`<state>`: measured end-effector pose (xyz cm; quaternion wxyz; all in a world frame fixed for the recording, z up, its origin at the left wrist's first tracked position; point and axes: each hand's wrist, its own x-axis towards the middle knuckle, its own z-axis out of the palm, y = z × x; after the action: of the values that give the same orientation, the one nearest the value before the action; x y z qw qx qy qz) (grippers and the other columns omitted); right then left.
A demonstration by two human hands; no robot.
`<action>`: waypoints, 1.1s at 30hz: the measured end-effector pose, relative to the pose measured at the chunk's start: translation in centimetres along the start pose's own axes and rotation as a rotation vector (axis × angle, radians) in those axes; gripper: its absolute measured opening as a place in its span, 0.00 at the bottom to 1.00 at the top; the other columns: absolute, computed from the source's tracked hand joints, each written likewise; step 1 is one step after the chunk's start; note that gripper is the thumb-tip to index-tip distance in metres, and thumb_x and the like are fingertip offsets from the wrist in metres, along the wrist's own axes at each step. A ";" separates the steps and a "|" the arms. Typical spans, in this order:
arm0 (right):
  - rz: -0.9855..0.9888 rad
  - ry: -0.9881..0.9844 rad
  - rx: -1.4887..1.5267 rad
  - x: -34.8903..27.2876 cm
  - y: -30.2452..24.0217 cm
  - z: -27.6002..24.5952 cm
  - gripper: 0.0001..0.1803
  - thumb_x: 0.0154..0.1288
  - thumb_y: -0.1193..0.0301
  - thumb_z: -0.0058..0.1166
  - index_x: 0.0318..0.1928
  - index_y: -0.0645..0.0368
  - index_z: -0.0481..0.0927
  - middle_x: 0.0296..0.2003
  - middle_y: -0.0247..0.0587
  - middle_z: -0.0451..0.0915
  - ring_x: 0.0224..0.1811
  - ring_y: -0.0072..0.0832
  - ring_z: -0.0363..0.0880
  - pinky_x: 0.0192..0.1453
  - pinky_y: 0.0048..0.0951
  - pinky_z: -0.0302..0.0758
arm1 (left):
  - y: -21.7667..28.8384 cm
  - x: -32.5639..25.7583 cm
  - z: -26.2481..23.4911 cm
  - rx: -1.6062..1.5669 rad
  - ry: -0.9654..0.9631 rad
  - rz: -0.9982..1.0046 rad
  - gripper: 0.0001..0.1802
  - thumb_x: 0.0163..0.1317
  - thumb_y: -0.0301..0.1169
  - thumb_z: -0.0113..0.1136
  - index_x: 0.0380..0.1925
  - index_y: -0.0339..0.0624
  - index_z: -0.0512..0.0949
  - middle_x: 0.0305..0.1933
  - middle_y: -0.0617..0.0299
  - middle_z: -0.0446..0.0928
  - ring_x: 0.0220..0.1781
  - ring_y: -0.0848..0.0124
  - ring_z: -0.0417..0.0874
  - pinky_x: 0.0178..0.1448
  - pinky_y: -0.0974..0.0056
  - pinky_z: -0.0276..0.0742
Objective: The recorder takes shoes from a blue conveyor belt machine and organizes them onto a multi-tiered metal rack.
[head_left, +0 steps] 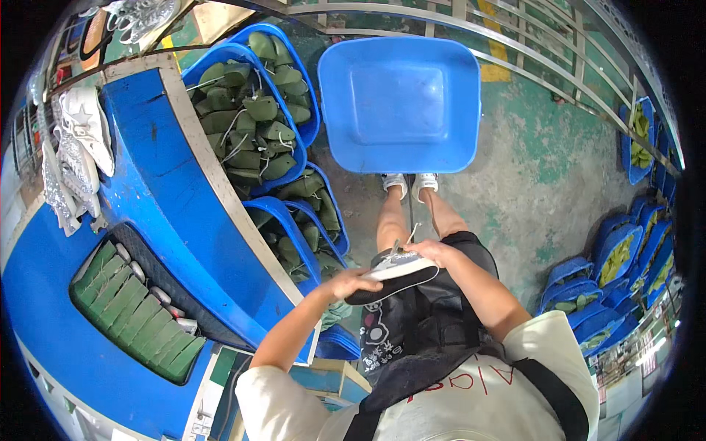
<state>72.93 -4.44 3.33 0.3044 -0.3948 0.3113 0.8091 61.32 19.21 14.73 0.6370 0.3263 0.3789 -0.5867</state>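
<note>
In front of my dark apron (382,338), both hands hold one sneaker (395,285). It has a black sole, a white sidewall and a silvery glittering upper, with a lace end sticking up. My left hand (351,284) is closed on its left end, thumb along the sidewall. At the other end, my right hand (434,253) grips the upper part of the shoe; some of its fingers are hidden. The shoe is tilted so that its sole faces toward me.
A blue tub (401,158) stands ahead by my feet. Blue bins (303,140) of green shoe-last-like pieces line the blue bench (165,132) at left. That bench carries silvery sneakers (77,162) and green slats (140,316) in an opening. Metal rails (515,66) run beyond; stacked bins (614,257) stand right.
</note>
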 end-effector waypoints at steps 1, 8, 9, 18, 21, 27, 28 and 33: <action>0.083 -0.091 0.052 0.6 0.0 -1.0 0.20 0.67 0.60 0.53 0.45 0.67 0.80 0.39 0.44 0.84 0.35 0.29 0.84 0.39 0.30 0.81 | 1.4 0.4 -0.5 -0.154 -0.106 -0.044 0.40 0.51 0.47 0.68 0.59 0.30 0.69 0.54 0.50 0.76 0.55 0.65 0.78 0.60 0.62 0.70; 0.128 -0.177 0.179 -0.4 -0.2 -0.8 0.18 0.69 0.60 0.50 0.46 0.63 0.80 0.36 0.43 0.84 0.32 0.28 0.84 0.36 0.31 0.82 | 2.8 0.3 -1.1 -0.068 -0.103 -0.017 0.34 0.50 0.49 0.68 0.51 0.34 0.78 0.49 0.54 0.80 0.48 0.67 0.81 0.53 0.64 0.73; 0.178 -0.178 0.200 -0.9 -0.9 -0.1 0.16 0.68 0.61 0.51 0.45 0.62 0.81 0.34 0.40 0.84 0.30 0.27 0.84 0.33 0.30 0.81 | 2.3 -0.1 -0.5 -0.029 -0.026 0.041 0.34 0.49 0.50 0.69 0.50 0.34 0.79 0.49 0.54 0.80 0.48 0.67 0.81 0.53 0.64 0.73; 0.111 -0.227 0.208 3.9 4.7 -4.7 0.18 0.72 0.62 0.43 0.47 0.62 0.79 0.39 0.41 0.84 0.35 0.29 0.84 0.41 0.32 0.81 | 2.6 1.0 0.5 -0.081 -0.155 -0.108 0.38 0.45 0.50 0.71 0.53 0.38 0.76 0.53 0.57 0.79 0.49 0.64 0.80 0.54 0.63 0.73; 0.023 0.078 0.119 2.6 5.6 -2.6 0.20 0.72 0.59 0.43 0.47 0.62 0.79 0.40 0.41 0.84 0.37 0.27 0.83 0.44 0.32 0.80 | -0.7 3.6 -0.7 -0.005 -0.146 -0.168 0.41 0.44 0.49 0.72 0.57 0.39 0.73 0.57 0.54 0.76 0.56 0.62 0.77 0.61 0.61 0.68; 0.037 -0.082 -0.341 -14.9 1.8 3.6 0.29 0.73 0.50 0.38 0.58 0.63 0.72 0.50 0.42 0.80 0.47 0.29 0.80 0.54 0.28 0.75 | -0.7 -9.5 8.4 0.023 -0.017 0.249 0.35 0.52 0.47 0.68 0.53 0.32 0.75 0.51 0.56 0.79 0.50 0.66 0.79 0.57 0.60 0.72; -0.050 -0.083 -0.284 -20.4 2.6 7.2 0.29 0.73 0.50 0.38 0.59 0.62 0.72 0.52 0.41 0.78 0.49 0.27 0.79 0.55 0.28 0.75 | 2.0 -18.3 11.9 -0.209 -0.069 0.233 0.36 0.51 0.46 0.69 0.53 0.29 0.75 0.49 0.54 0.79 0.49 0.67 0.80 0.56 0.64 0.72; -0.736 0.014 -0.304 -29.6 -1.6 13.5 0.30 0.71 0.56 0.47 0.64 0.64 0.64 0.49 0.39 0.79 0.48 0.25 0.77 0.53 0.29 0.74 | 4.8 -30.5 13.5 0.561 0.333 0.521 0.37 0.48 0.48 0.71 0.53 0.33 0.75 0.42 0.54 0.82 0.43 0.64 0.82 0.49 0.63 0.77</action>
<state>82.89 -0.70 34.08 0.5099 -0.5259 0.0278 0.6802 66.66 23.28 47.75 0.5806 0.6625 0.2068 -0.4256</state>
